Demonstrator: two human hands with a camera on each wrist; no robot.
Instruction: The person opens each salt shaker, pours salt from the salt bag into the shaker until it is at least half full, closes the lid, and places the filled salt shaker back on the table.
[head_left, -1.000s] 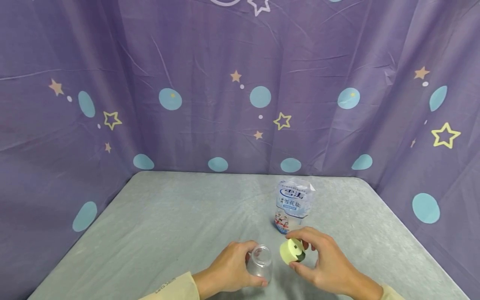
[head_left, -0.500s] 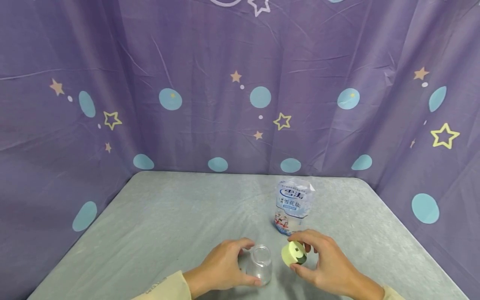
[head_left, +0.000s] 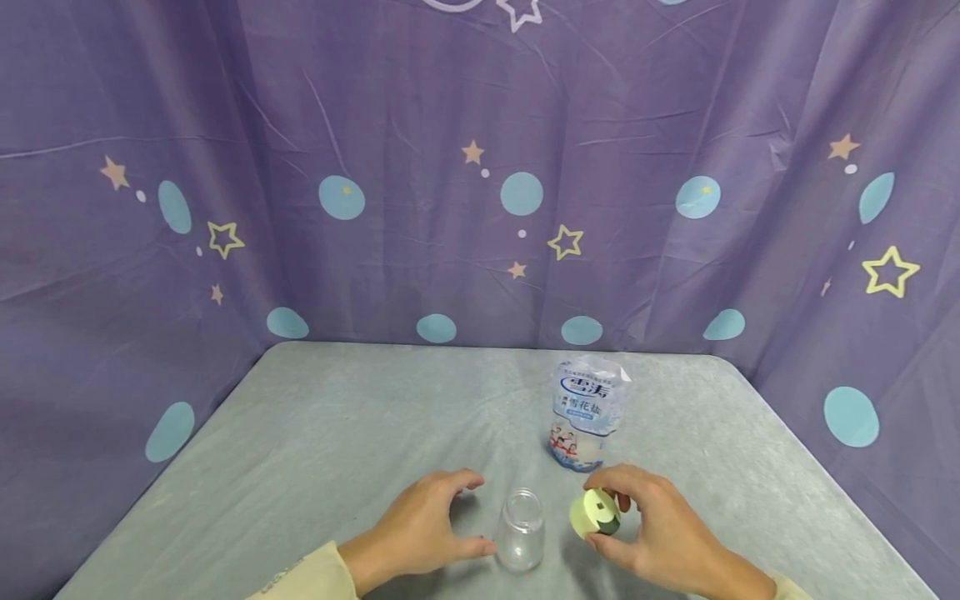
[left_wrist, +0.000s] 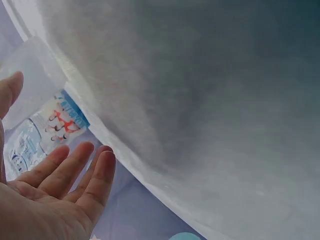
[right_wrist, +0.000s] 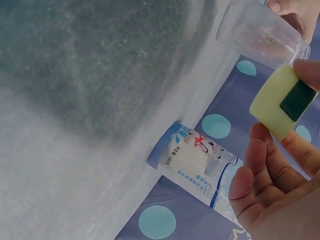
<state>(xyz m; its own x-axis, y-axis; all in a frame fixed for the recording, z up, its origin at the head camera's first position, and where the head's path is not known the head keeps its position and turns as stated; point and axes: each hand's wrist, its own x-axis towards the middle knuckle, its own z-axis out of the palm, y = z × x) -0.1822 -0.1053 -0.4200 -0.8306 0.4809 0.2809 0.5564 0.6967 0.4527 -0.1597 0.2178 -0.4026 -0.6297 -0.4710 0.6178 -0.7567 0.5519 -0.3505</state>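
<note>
A clear, round plastic-looking jar [head_left: 521, 533] is standing upright on the pale grey cloth-covered table [head_left: 360, 425], in between the two hands, and its top is showing a bare round mouth. The grey cloth is showing right through its sides. Behind it, a blue-and-white shiny plastic bag [head_left: 587, 417] is standing up, and something white is showing low on its front; I can't tell if that is stuff inside or just printing. The left hand [head_left: 420, 525] is holding nothing, with its fingers and thumb spreading wide apart, and its thumb tip is sitting at the jar's side, maybe touching, I can't tell. The right hand [head_left: 656, 533] is pinching a pale yellow-green round cap with a dark green patch [head_left: 595, 513], just beside the jar. Its inside is hiding from sight. In the left wrist view, the picture's edge is cutting off the jar, which is looking pale and blurry.
</note>
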